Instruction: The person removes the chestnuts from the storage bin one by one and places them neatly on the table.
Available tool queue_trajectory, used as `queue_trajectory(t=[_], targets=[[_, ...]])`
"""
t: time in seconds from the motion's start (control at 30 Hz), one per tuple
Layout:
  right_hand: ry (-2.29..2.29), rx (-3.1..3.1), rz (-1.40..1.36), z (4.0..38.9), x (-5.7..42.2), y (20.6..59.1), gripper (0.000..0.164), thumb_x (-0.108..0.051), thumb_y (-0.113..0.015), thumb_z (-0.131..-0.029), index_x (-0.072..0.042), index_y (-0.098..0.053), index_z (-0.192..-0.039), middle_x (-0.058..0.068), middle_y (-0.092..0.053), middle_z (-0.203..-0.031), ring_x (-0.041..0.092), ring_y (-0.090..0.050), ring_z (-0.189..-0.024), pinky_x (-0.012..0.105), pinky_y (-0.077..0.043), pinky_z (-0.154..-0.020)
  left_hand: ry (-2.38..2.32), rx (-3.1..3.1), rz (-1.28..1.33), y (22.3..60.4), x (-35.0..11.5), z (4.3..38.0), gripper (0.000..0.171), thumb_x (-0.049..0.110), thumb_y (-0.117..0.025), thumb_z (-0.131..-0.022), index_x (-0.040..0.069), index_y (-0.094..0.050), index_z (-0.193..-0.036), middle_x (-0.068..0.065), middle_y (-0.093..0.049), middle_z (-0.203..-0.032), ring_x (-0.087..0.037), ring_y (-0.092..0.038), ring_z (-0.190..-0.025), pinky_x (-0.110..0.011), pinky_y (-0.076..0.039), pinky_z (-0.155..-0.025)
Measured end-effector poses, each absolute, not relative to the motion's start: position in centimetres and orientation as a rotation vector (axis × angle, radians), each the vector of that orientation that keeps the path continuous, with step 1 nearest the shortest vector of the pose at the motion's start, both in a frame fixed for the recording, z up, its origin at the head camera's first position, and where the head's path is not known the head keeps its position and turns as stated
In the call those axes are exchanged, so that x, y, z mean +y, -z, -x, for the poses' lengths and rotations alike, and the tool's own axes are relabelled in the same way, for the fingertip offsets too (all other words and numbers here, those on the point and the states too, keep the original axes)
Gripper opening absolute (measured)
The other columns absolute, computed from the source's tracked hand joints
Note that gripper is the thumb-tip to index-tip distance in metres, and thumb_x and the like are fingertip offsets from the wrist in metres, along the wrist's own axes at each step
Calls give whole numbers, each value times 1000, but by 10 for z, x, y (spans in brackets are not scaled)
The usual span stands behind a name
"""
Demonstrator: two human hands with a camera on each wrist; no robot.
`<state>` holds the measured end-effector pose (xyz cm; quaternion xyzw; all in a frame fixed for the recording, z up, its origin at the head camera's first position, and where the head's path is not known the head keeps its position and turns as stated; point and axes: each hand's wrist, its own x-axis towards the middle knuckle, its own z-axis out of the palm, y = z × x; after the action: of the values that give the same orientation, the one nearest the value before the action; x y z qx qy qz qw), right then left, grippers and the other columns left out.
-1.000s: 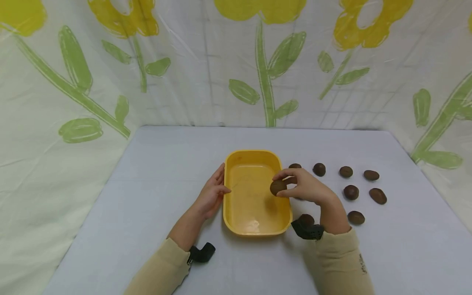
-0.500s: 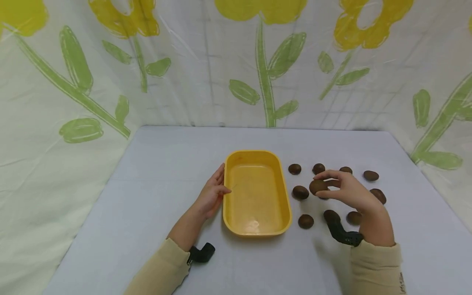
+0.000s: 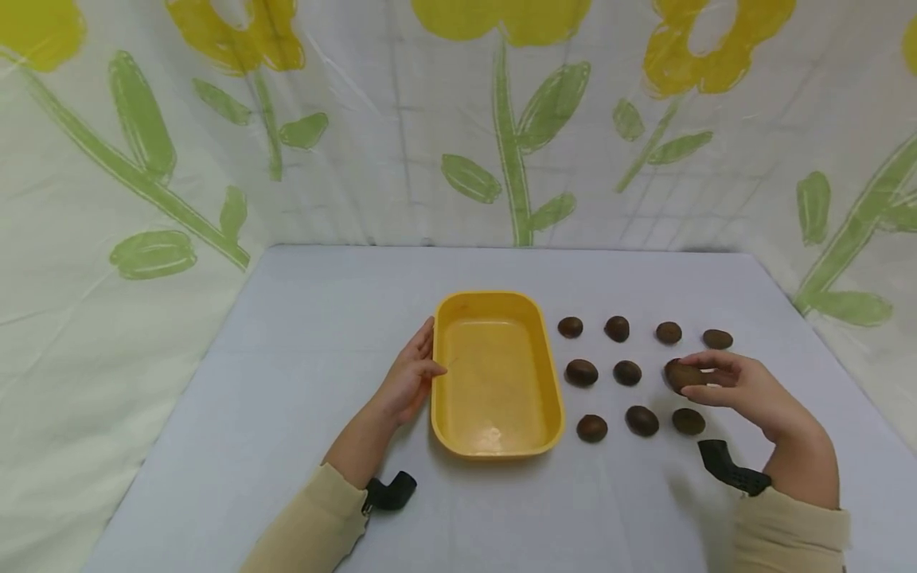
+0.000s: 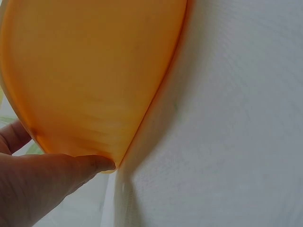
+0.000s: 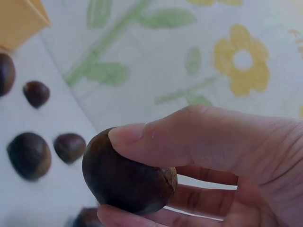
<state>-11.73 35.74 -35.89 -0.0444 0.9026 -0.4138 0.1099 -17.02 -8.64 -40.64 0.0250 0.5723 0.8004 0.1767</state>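
My left hand holds the left rim of a yellow plastic tray, thumb over the edge and fingers along the outer wall. In the left wrist view its thumb lies on the tray wall. My right hand pinches a dark brown chestnut between thumb and fingers, above the right side of the table. Partly behind that held chestnut, another chestnut shows. Several more lie in loose rows right of the tray, such as a chestnut nearest its lower right corner.
The table has a pale cloth top. A white sheet printed with yellow flowers hangs behind and at the sides. Other chestnuts lie between the tray and my right hand. A black wrist camera sits on my left wrist.
From over the tray's right edge, my right hand has moved right across the rows, carrying the chestnut. My left hand and the tray have stayed in place.
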Motion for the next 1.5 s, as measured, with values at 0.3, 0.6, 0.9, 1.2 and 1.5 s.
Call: queue_trajectory(t=[0.3, 0.6, 0.9, 1.2, 1.5], targets=[[1278, 2604, -26, 105, 399, 376, 31, -18, -62, -88, -17, -56, -119, -29, -61, -96, -16, -54, -90, 11, -44, -70, -2262, 1610, -68, 407, -84, 170, 84, -18, -37, -81, 14, -4, -151, -2, -3, -158, -18, -3, -146, -38, -16, -117], [1221, 2564, -196, 102, 423, 392, 31, -27, -63, -87, -18, -54, -116, -37, -50, -93, -18, -49, -86, 13, -45, -69, -2260, 1619, -48, 406, -85, 170, 83, -18, -37, -81, 14, -6, -151, -3, -4, -158, -18, -5, -146, -38, -17, -116], [1184, 2523, -289, 102, 432, 398, 45, -27, -65, -86, 1, -50, -119, -27, -55, -89, -13, -54, -81, 13, -46, -67, -2259, 1632, -65, 408, -86, 171, 84, -18, -38, -81, 14, -5, -151, -2, -3, -158, -17, -4, -146, -37, -17, -117], [1033, 2574, -254, 99, 436, 399, 62, -31, -66, -85, 9, -40, -125, -22, -54, -94, -16, -46, -80, 15, -41, -67, -2259, 1634, -86, 408, -86, 172, 84, -17, -38, -81, 13, -4, -151, -4, -2, -158, -19, -4, -146, -38, -16, -117], [997, 2614, -207, 99, 440, 402, 57, -28, -70, -82, 6, -43, -118, -16, -51, -99, -19, -41, -79, 37, -45, -80, -2256, 1632, -73, 407, -85, 172, 84, -17, -38, -81, 14, -4, -151, -2, -3, -158, -17, -5, -146, -37, -16, -117]])
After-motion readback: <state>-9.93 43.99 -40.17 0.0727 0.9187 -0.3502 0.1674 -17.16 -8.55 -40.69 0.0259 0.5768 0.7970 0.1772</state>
